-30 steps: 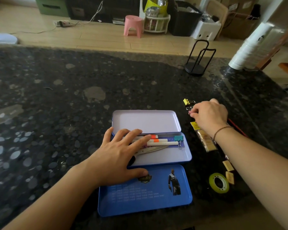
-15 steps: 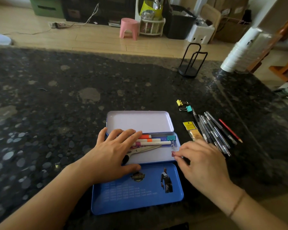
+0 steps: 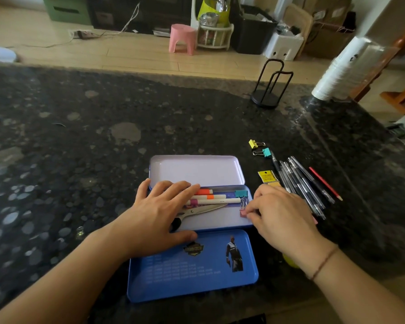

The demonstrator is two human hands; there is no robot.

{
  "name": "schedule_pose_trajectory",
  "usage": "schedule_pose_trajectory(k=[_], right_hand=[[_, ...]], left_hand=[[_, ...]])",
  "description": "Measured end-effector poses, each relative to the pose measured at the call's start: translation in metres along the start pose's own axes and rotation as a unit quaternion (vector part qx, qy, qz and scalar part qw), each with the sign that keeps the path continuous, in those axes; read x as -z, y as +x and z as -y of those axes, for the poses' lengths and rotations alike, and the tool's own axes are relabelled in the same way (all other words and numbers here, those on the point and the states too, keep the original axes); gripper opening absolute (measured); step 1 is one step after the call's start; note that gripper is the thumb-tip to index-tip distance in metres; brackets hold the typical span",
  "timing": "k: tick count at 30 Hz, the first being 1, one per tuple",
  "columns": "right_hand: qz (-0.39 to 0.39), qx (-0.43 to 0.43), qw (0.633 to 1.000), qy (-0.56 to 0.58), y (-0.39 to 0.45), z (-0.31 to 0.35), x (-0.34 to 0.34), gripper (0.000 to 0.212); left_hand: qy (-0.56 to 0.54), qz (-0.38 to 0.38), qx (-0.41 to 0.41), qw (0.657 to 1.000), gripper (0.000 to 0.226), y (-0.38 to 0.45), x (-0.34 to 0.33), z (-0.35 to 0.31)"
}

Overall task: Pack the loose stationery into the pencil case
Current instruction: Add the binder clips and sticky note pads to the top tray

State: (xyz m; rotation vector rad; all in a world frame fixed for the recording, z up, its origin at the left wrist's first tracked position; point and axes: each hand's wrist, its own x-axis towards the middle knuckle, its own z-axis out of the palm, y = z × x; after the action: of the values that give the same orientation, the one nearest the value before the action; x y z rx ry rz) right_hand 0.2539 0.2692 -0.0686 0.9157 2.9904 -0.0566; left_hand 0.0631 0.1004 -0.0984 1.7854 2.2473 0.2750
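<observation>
The open tin pencil case (image 3: 216,222) lies on the dark stone counter, its lavender lid (image 3: 197,170) folded back and a blue printed panel (image 3: 197,270) nearest me. In the tray lie three markers (image 3: 216,197), scissors (image 3: 204,209) and a teal binder clip (image 3: 240,193). My left hand (image 3: 159,216) rests flat on the tray's left side, over the marker and scissors ends. My right hand (image 3: 281,213) pinches a pink binder clip (image 3: 243,212) at the tray's right edge. Loose on the right are a yellow clip (image 3: 253,143), a teal clip (image 3: 265,152), several pens (image 3: 299,181), a red pencil (image 3: 325,183) and a yellow-labelled packet (image 3: 268,176).
A yellow-green tape roll (image 3: 289,261) shows partly under my right wrist. A black wire holder (image 3: 267,90) and a stack of white cups (image 3: 337,76) stand at the counter's far right. The counter's far edge drops to a wooden floor.
My right hand came back from the clips at the far right to the tray's right edge with a pink binder clip. My left hand stayed on the case.
</observation>
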Motion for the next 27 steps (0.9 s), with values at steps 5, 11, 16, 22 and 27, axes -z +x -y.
schedule_pose_trajectory(k=[5, 11, 16, 22, 27], right_hand=[[-0.028, -0.077, 0.993, 0.081, 0.025, -0.009, 0.019, 0.01], [-0.06, -0.131, 0.99, -0.005, 0.11, -0.061, 0.007, 0.029], [-0.027, -0.071, 0.991, -0.112, 0.132, -0.072, -0.012, 0.029], [-0.058, -0.028, 0.992, -0.11, 0.128, -0.08, -0.019, 0.016], [-0.051, -0.013, 0.991, -0.123, 0.125, -0.082, -0.02, 0.016]], left_hand=[[-0.003, -0.007, 0.002, 1.0, 0.091, 0.0, 0.001, -0.002], [-0.018, -0.018, 0.003, 1.0, 0.092, 0.0, 0.0, -0.002], [-0.018, -0.021, -0.002, 1.0, 0.091, 0.0, -0.002, 0.0], [-0.016, -0.019, 0.001, 1.0, 0.092, 0.001, -0.002, 0.0], [-0.025, -0.026, 0.01, 0.999, 0.094, 0.0, -0.001, -0.002]])
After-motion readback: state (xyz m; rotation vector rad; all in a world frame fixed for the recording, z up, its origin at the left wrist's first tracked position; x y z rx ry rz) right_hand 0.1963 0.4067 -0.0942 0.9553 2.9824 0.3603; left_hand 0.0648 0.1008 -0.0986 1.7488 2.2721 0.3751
